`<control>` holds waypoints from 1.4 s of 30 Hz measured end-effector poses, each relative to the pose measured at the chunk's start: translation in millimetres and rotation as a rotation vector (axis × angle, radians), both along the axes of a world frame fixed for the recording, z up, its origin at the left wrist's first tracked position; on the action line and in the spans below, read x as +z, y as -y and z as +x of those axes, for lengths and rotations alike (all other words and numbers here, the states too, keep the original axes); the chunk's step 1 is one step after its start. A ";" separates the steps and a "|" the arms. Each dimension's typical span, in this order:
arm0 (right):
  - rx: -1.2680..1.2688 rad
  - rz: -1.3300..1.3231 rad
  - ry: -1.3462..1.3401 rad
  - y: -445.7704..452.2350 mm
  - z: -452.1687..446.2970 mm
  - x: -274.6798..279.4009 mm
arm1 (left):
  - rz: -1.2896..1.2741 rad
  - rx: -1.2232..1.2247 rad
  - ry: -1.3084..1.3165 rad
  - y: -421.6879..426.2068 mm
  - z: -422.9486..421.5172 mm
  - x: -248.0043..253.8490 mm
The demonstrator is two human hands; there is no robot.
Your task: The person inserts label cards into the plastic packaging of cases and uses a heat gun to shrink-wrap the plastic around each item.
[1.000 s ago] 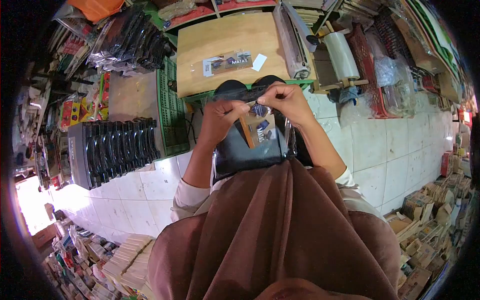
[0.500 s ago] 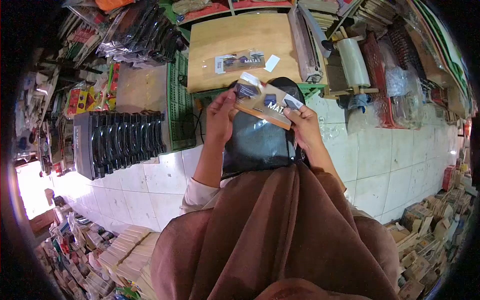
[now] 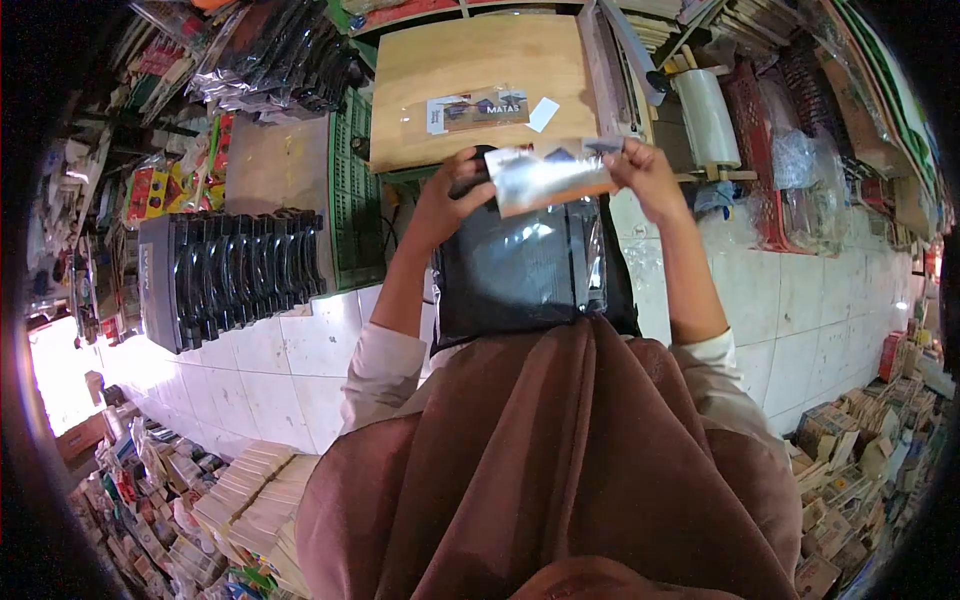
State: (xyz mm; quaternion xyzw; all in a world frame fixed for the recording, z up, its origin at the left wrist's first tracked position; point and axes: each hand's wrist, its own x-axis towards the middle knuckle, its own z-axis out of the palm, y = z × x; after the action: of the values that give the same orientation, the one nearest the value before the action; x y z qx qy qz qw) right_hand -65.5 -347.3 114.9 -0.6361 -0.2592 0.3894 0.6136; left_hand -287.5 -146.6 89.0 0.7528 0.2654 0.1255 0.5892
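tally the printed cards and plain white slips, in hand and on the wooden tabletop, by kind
Printed cards: 2, the held card and the MATAS card lying on the tabletop
Plain white slips: 1, the white slip beside the MATAS card
Total: 3

Legible: "MATAS" in white capitals on the packaged card [image 3: 475, 111] lying on the table [image 3: 430, 60]; "MATAS", sideways and faint, on the grey end panel [image 3: 157, 290] at left. Held packet [image 3: 550, 180]: print obscured by glare.
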 end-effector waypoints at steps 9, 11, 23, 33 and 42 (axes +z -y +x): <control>0.300 -0.210 -0.239 -89.1 64.9 -43.3 | 0.482 -0.263 -0.138 -23.8 -7.9 -8.7; 0.389 -0.308 -0.239 -107.1 62.5 -64.1 | 0.393 -0.358 -0.197 -20.8 -11.8 4.9; 0.644 -0.296 0.165 -150.6 73.0 -82.5 | 0.112 -0.089 -0.213 -25.6 -0.9 -20.0; 0.771 -0.255 0.259 -152.0 54.4 -42.0 | 0.624 -0.031 -0.149 -15.8 -1.7 3.4; 0.980 -0.335 0.006 -159.8 -11.7 -32.7 | 0.938 -0.041 -0.014 -29.4 9.8 21.5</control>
State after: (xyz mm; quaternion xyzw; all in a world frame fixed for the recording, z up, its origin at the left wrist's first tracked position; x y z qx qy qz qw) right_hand -77.3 -187.5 82.2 -0.5307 -0.4626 0.6653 0.2484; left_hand -277.7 -117.3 110.5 0.9436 0.1691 0.2153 0.1859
